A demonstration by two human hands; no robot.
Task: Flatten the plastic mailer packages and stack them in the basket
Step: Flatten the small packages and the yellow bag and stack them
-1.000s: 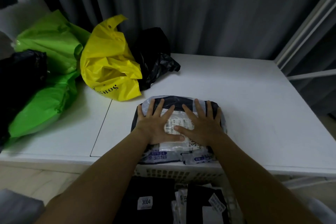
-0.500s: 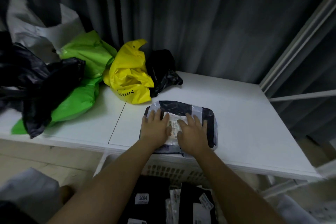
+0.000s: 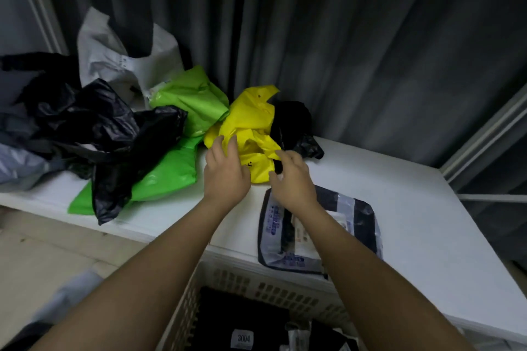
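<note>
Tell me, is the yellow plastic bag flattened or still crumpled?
Crumpled: the yellow plastic bag stands bunched in folds on the white table, both hands at it.

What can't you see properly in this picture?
- Head view: the print on the yellow bag is mostly hidden by folds and the left hand.
- The flattened mailer's label lies under the right forearm.
- The basket is cut off by the bottom edge.
- The right hand's fingers are blurred; whether they grip anything is unclear.
</note>
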